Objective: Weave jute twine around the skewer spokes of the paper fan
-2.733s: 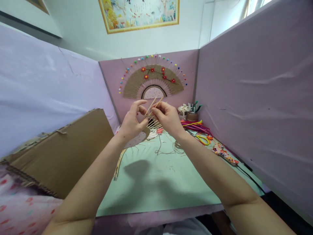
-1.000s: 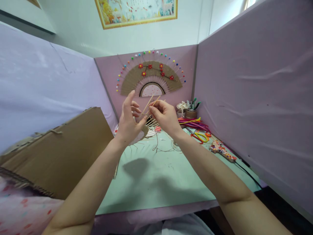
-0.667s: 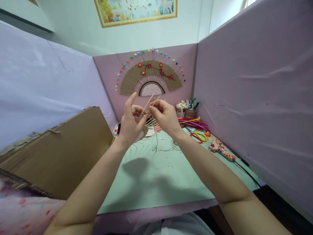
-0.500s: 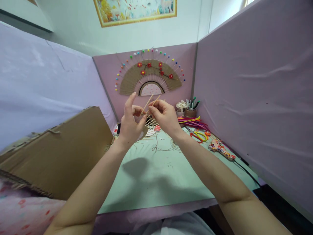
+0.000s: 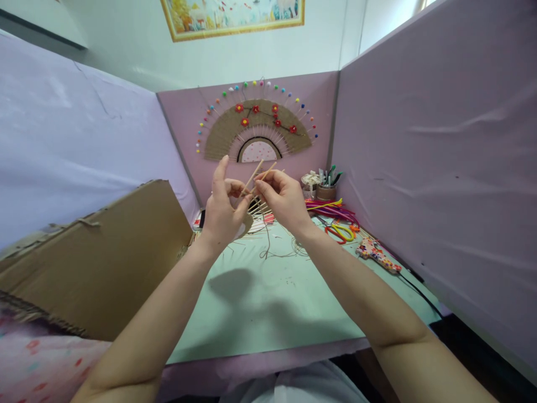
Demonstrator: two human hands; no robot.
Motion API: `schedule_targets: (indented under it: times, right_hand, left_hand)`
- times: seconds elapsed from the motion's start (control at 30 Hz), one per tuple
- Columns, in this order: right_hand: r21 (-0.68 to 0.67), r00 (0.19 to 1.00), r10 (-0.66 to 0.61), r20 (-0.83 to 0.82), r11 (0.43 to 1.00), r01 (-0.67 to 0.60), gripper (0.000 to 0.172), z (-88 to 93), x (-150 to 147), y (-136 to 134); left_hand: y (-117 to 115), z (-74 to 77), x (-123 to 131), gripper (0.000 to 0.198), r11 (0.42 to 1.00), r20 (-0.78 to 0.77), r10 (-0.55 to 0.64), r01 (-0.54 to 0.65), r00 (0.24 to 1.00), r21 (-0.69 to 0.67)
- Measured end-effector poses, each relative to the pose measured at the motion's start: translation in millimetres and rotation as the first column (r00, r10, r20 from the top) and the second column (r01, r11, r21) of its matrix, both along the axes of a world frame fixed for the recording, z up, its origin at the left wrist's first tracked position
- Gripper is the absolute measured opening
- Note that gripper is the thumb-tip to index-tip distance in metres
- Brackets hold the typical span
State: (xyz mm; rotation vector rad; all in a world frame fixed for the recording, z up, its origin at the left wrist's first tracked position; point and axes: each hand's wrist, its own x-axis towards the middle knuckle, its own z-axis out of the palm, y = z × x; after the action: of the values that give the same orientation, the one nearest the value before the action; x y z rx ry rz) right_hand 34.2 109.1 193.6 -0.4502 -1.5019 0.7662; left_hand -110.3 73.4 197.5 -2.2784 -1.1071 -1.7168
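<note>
Both hands were up together over the green mat [image 5: 268, 313], meeting on 1 bundle of thin wooden sticks [image 5: 257, 174], held in the air in front of the back wall. I counted 3 stick tips above the fingers. Right hand [image 5: 284, 199] pinched the sticks w/ thumb & forefinger. Left hand [image 5: 224, 211] gripped them lower w/ thumb & curled fingers, its index finger raised free. 1 strand of twine [image 5: 268, 242] hung from the bundle to the mat. Around: 1 cardboard sheet [image 5: 104, 257] at left, 1 paper fan [image 5: 226, 137] pinned on the wall, 1 pen cup [image 5: 324, 191], 1 pr yellow-handled scissors [image 5: 343, 233], 1 patterned glue gun [image 5: 375, 252]. Any writing in the 1 framed picture [image 5: 235, 19] was too small to read
</note>
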Motion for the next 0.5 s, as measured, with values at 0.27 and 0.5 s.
schedule_targets:
  times: [0.27, 0.5]
  right_hand:
    - [0.007, 0.999, 0.022, -0.035, 1.000, -0.022, 0.011, -0.9, -0.8, 1.0]
    - [0.006, 1.000, 0.003, -0.023, 1.000, -0.003, 0.010, -0.4, 0.6, 0.1]
  left_hand:
    - [-3.0, -0.5, -0.8, 0.084, 0.990, -0.071, 0.096, -0.088, 0.993, 0.112]
    - [-2.6, -2.7, 2.3, 0.069, 0.994, -0.053, 0.068, -0.064, 0.996, 0.084]
